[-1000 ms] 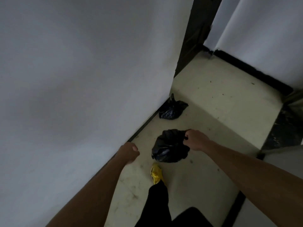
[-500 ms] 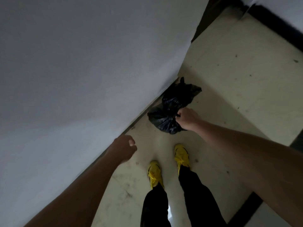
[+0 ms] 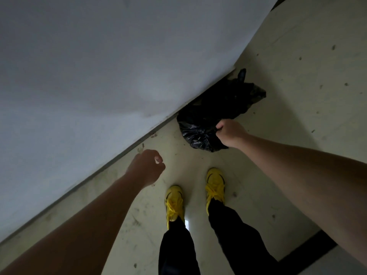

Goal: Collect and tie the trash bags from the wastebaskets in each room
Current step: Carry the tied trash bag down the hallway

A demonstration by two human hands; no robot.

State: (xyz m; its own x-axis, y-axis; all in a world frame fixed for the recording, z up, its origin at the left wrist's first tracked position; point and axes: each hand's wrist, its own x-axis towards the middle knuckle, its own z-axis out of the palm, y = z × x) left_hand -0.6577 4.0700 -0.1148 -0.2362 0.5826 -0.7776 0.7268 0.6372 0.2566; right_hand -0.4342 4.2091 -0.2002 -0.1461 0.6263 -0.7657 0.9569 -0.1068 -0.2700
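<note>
head view: right hand now grips its black bag against the second bag (left hand loosely curled, empty).

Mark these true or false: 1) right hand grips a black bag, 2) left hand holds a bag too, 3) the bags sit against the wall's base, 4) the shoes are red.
1) The right hand grips a black trash bag: true.
2) The left hand holds a bag: false, it is loosely curled and holds nothing.
3) A second black bag lies at the foot of the white wall: true.
4) The shoes are red: false, they are yellow.
</note>
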